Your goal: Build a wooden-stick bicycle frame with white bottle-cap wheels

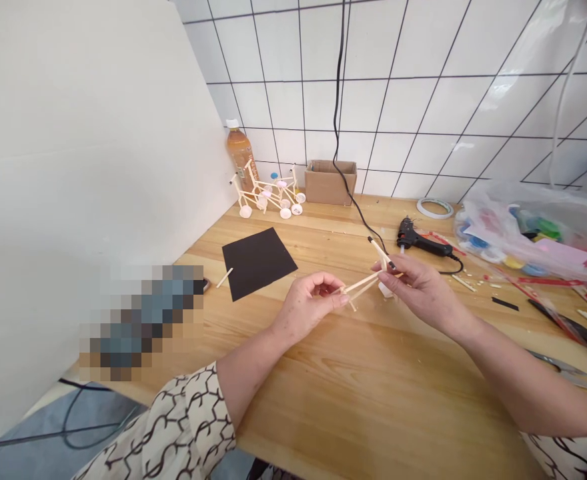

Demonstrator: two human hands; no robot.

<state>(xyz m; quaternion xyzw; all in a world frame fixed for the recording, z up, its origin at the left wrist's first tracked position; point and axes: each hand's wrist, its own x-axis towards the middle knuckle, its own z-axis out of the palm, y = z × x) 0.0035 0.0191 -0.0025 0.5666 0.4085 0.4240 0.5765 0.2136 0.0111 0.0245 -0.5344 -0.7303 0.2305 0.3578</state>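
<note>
Stick frame (361, 283) right of the black sheet (259, 263), slung between both hands; its long axis runs crosswise, the left hand (309, 303) pinching the end nearer the sheet, the right hand (418, 287) gripping the farther, dark-tipped crossbar end; neither is nearer.

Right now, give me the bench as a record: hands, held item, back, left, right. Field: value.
left_hand: pinching one end of the stick frame
right_hand: gripping its other end
held: pale stick frame with black-tipped crossbar, between left hand and right hand
back: wheeled stick models, drink bottle, cardboard box
left: black square sheet, flat
right: glue gun, tape roll, scissors
</note>
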